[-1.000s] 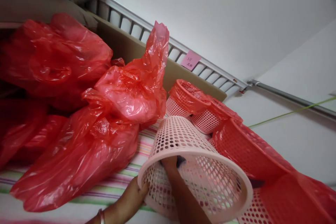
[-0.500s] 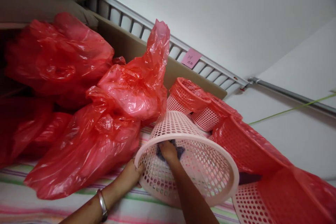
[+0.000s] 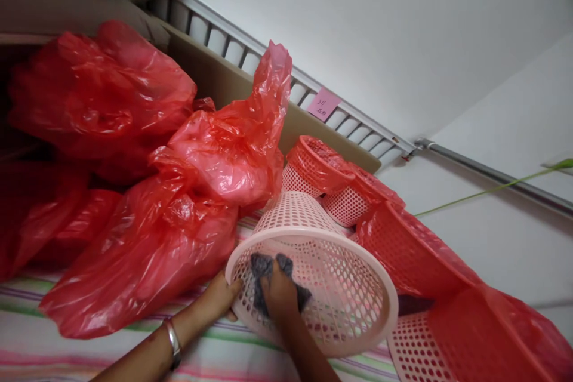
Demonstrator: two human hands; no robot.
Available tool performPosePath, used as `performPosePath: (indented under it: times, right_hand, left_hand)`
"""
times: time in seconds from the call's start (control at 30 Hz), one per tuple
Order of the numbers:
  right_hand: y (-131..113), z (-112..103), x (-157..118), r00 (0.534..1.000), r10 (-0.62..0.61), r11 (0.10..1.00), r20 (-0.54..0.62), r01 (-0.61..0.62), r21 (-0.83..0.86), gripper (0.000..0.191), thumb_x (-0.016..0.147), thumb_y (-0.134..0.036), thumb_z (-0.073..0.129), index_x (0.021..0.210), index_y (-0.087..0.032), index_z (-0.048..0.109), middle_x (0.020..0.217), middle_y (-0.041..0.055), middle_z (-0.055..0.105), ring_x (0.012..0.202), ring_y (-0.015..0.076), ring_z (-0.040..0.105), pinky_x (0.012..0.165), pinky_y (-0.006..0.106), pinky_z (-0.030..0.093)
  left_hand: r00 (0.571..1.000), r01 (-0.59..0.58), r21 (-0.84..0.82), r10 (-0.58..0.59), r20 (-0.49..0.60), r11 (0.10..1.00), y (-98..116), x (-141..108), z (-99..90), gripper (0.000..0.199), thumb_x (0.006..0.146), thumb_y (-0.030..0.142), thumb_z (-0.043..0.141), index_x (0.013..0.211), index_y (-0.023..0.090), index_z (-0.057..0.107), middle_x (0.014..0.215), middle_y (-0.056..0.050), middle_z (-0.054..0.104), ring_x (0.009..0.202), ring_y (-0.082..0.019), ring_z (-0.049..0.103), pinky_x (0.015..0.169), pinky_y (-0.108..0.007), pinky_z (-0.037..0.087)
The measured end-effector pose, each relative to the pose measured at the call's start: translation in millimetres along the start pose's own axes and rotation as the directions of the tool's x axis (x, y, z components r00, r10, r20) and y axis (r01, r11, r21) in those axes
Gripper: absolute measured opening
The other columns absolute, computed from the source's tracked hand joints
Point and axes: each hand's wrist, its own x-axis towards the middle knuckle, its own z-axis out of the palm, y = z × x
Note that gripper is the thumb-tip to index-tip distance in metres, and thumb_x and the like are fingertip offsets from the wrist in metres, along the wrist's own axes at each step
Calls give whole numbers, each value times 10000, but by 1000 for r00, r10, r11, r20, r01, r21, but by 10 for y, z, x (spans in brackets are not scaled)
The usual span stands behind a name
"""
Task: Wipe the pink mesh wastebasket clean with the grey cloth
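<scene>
A pink perforated plastic basket (image 3: 313, 233) lies tipped on its side, its wide mouth turned toward me. My left hand (image 3: 224, 297) grips the rim at the left, thumb inside and fingers outside. Inside the basket, my right hand (image 3: 281, 292) presses a dark grey cloth (image 3: 260, 264) against the left part of the inner wall. The cloth bunches out around its fingers. A silver bangle (image 3: 172, 343) circles my left wrist.
Filled red plastic bags (image 3: 147, 262) crowd the left side. Several pink baskets lined with red bags (image 3: 421, 250) stand along the right. Beneath lies a striped sheet (image 3: 215, 352). Behind are a metal railing (image 3: 250, 62) with a pink note (image 3: 324, 104) and a metal pole (image 3: 492, 173).
My right hand has moved with the cloth from deeper in the basket toward its mouth and slightly left. My left hand still holds the rim. The view has shifted slightly.
</scene>
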Motion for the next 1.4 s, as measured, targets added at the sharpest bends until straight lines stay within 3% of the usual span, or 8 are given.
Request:
performPosePath:
  times: [0.23, 0.4, 0.7, 0.8, 0.9, 1.13, 1.23, 1.4]
  right_hand:
    - [196, -100, 1215, 995, 3, 1000, -103, -5, -17, 408, 883, -248, 320, 1217, -150, 532, 1144, 137, 615, 1089, 274, 543, 936, 405, 363]
    - [264, -36, 1470, 987, -56, 998, -148, 59, 17, 384, 869, -203, 345, 1192, -214, 551, 1198, 62, 593, 1181, 246, 452, 1009, 399, 275]
    - [263, 42, 819, 978, -149, 986, -149, 158, 48, 471, 766, -330, 524, 1195, -136, 547, 1155, 117, 592, 1104, 254, 500, 964, 354, 348]
    - [227, 84, 484, 977, -119, 990, -174, 130, 48, 475, 725, -244, 522, 1175, -101, 561, 1138, 154, 582, 1075, 259, 520, 956, 350, 369]
    - [174, 99, 136, 977, -133, 988, -165, 144, 60, 453, 679, -200, 522, 1110, -88, 608, 1147, 176, 568, 1094, 275, 515, 986, 351, 353]
    - [87, 316, -699, 991, -37, 981, -125, 60, 183, 508, 645, -203, 522, 1123, -50, 599, 1230, 221, 525, 1159, 335, 483, 998, 435, 358]
    - [108, 364, -607, 978, 14, 977, -207, 30, 210, 466, 666, -185, 513, 1108, -68, 602, 1170, 197, 572, 1107, 318, 524, 964, 428, 398]
    - [136, 243, 155, 931, -11, 985, -366, 72, 155, 293, 808, -232, 538, 1073, -118, 592, 1090, 126, 604, 1016, 254, 562, 910, 419, 434]
  left_hand:
    - [999, -21, 22, 20, 34, 1000, -49, -1, 5, 425, 800, 398, 477, 1107, 109, 529, 830, -99, 689, 600, -190, 665, 397, -216, 490]
    - [999, 5, 30, -6, 46, 1000, -98, -8, 33, 392, 827, 372, 448, 1108, 119, 552, 846, -94, 701, 665, -193, 673, 441, -208, 495]
    - [999, 19, 27, -20, 32, 999, -23, -21, 41, 363, 791, 312, 462, 1051, 88, 581, 800, -117, 713, 648, -248, 675, 492, -320, 519]
    - [992, -124, 27, 124, 5, 992, 151, -72, -44, 394, 771, 317, 530, 1100, 109, 591, 973, -122, 715, 890, -274, 661, 781, -395, 523]
    - [961, -266, 52, 269, -70, 963, 284, -134, -150, 418, 799, 372, 528, 1148, 150, 590, 1171, -92, 657, 1120, -252, 564, 1018, -367, 375]
    - [973, -220, 18, 221, -67, 975, 2, -156, -16, 438, 823, 389, 431, 1050, 70, 628, 986, -132, 727, 1044, -296, 608, 937, -396, 443]
    - [971, -238, -17, 238, -18, 971, -141, -137, 123, 426, 807, 328, 429, 1110, 82, 600, 1083, -119, 698, 1051, -267, 606, 930, -361, 452]
    - [985, -173, -22, 173, -23, 985, -193, -158, 193, 370, 765, 246, 444, 1049, 87, 620, 970, -111, 721, 965, -270, 629, 867, -373, 481]
